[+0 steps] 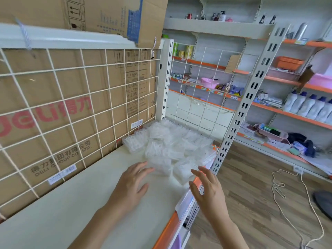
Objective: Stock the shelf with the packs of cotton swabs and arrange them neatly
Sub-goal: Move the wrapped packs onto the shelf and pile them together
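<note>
While both hands are hovering with fingers straight and spread, holding nothing, the packs of cotton swabs (170, 144) are lying in a loose, overlapping heap at the far right end of the shelf (80, 203), against its corner. Each pack is showing as a small, soft-edged rectangular pouch of clear, glossy film, with rows of thin white sticks dimly visible through it; glare is blurring finer detail. The left hand (131, 184) is lying palm down over the smooth, matte off-white shelf board, its fingertips reaching the nearest pack (160, 165); whether they are touching it cannot be told. The right hand (206, 191) is hanging above the shelf's front edge, just beside another pack, over the orange price strip (170, 223). A white wire grid (61, 94) of square cells is standing along the back of the shelf, with a printed brown cardboard box (75, 83) sitting flat behind it. A second wire panel (218, 65) is closing the right end. A slotted, pale metal upright (239, 123) is rising at the front right corner. A white cord (280, 191) is trailing in loops across the wood-grain floor (260, 203).
</note>
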{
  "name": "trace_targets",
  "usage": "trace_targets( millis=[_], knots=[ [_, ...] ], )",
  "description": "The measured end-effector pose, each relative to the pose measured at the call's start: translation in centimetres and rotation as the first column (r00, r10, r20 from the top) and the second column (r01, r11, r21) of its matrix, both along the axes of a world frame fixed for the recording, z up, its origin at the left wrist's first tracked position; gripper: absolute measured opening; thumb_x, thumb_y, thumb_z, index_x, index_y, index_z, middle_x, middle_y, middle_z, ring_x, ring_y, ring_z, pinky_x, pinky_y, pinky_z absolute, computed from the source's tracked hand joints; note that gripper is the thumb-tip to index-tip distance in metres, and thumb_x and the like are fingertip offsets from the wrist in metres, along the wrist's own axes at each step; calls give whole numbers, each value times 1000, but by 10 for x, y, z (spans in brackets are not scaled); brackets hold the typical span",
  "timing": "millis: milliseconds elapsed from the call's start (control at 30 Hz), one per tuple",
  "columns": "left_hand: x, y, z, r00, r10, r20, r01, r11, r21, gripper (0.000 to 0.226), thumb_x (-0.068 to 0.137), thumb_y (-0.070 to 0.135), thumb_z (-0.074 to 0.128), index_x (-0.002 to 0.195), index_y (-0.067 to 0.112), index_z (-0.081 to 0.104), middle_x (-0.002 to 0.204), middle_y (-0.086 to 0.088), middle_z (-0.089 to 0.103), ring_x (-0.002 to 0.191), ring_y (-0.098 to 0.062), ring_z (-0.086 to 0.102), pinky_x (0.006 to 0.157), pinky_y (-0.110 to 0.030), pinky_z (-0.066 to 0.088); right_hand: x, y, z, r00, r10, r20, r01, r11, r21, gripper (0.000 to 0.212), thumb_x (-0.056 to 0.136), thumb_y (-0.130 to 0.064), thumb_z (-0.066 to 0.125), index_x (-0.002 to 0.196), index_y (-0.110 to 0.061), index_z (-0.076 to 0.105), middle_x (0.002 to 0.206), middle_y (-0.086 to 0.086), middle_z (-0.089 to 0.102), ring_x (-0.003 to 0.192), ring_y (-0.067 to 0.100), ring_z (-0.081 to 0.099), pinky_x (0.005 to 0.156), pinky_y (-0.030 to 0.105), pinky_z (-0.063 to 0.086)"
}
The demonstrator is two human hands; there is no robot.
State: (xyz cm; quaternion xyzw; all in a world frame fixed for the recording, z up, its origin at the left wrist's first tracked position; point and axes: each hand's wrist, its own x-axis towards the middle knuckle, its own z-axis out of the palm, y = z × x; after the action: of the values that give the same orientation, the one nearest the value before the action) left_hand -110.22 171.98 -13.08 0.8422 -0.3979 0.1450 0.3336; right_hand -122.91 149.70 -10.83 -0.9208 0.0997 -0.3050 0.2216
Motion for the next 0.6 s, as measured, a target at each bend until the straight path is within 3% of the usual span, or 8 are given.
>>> trace_targets(
  millis=[333,600],
  knots=[
    [-76,107,9,980,194,44,-196,979,50,43,83,39,41,121,25,57,126,1,57,116,-11,44,89,-34,39,-53,30,2,998,-34,-61,37,998,43,50,81,-47,43,113,-16,65,115,8,62,104,30,60,85,43,47],
    [-145,196,10,905,421,60,-425,893,146,45,85,40,38,122,23,57,127,-2,57,119,-17,43,92,-38,41,-82,74,-5,993,74,-89,-72,997,29,51,81,-48,44,114,-14,64,117,10,62,108,33,59,84,46,48]
  ],
)
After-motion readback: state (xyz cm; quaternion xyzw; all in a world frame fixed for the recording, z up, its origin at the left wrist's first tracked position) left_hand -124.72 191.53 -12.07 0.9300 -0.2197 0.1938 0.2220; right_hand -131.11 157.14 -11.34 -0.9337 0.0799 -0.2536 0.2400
